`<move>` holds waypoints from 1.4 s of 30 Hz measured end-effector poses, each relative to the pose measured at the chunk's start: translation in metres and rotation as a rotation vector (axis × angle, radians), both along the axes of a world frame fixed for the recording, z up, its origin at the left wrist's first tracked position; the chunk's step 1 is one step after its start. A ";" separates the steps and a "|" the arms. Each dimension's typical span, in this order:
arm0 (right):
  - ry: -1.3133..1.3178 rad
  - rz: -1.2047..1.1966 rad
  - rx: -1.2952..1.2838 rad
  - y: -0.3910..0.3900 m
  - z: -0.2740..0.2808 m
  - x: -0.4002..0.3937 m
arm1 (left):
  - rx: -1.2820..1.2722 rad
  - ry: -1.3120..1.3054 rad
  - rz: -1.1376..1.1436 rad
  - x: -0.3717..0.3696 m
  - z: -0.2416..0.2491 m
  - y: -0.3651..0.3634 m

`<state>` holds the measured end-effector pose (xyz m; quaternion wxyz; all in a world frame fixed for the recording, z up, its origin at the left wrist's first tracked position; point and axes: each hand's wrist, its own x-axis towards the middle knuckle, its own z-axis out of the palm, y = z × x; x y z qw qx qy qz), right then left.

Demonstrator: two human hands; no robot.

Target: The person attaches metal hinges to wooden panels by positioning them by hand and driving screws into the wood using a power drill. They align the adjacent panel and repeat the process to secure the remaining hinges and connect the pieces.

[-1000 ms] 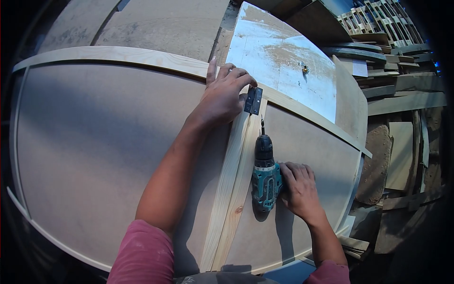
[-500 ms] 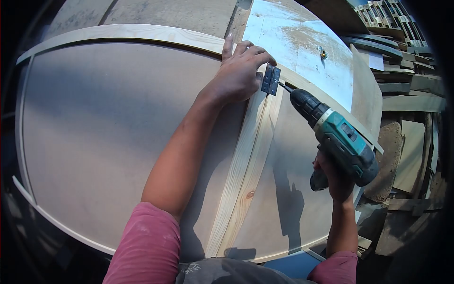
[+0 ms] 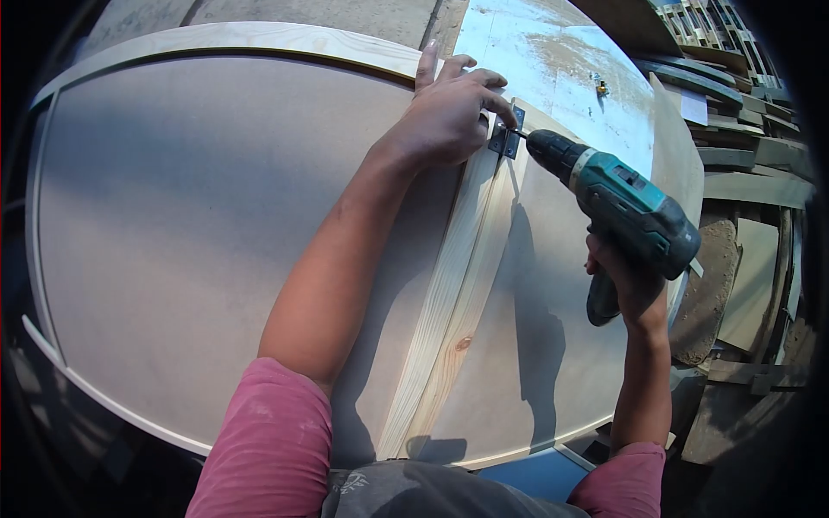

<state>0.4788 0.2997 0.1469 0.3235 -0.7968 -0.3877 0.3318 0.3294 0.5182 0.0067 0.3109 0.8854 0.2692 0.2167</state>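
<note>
My left hand (image 3: pixel 445 121) lies over the top of two pale wooden strips (image 3: pixel 445 345), with its fingers spread. Its index fingertip is at the tip of the drill bit, over a dark metal butt hinge (image 3: pixel 511 147); the hand covers part of the hinge. Whether a screw sits at the fingertip cannot be made out. The hinge lies across the seam between the strips. My right hand (image 3: pixel 629 281) is wrapped around the handle of a teal and black cordless drill (image 3: pixel 635 194), its bit pointing left at the hinge.
Large framed panels (image 3: pixel 216 224) with a curved wooden rim (image 3: pixel 259 36) extend on both sides of the strips. Behind them is a white board (image 3: pixel 509 60) with sawdust and a small brass-coloured item (image 3: pixel 602 89). Stacked wood offcuts (image 3: pixel 734 160) lie at the right.
My left index finger has moved down onto the hinge at the bit tip. The drill has risen slightly and sits more level. The view has shifted a little.
</note>
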 end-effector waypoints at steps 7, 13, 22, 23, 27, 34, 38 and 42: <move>-0.039 0.002 -0.004 0.006 0.005 0.001 | -0.012 -0.005 -0.001 0.000 0.000 -0.001; -0.097 0.075 -0.220 0.030 0.032 0.010 | -0.002 0.000 0.006 0.000 -0.001 -0.001; -0.557 0.425 -0.481 0.134 0.084 0.023 | 0.064 0.004 0.010 0.003 -0.008 0.003; -0.577 0.440 -0.516 0.139 0.086 0.022 | 0.058 0.015 0.004 0.002 -0.006 0.002; -0.602 0.452 -0.575 0.149 0.087 0.021 | 0.031 0.023 0.001 0.001 -0.002 0.001; -0.540 0.486 -0.513 0.148 0.086 0.031 | 0.041 -0.004 0.016 0.004 -0.009 0.001; -0.564 0.490 -0.520 0.149 0.085 0.032 | 0.042 0.007 0.023 0.003 -0.007 0.000; -0.598 0.507 -0.540 0.150 0.085 0.033 | 0.035 0.002 0.022 0.004 -0.008 0.001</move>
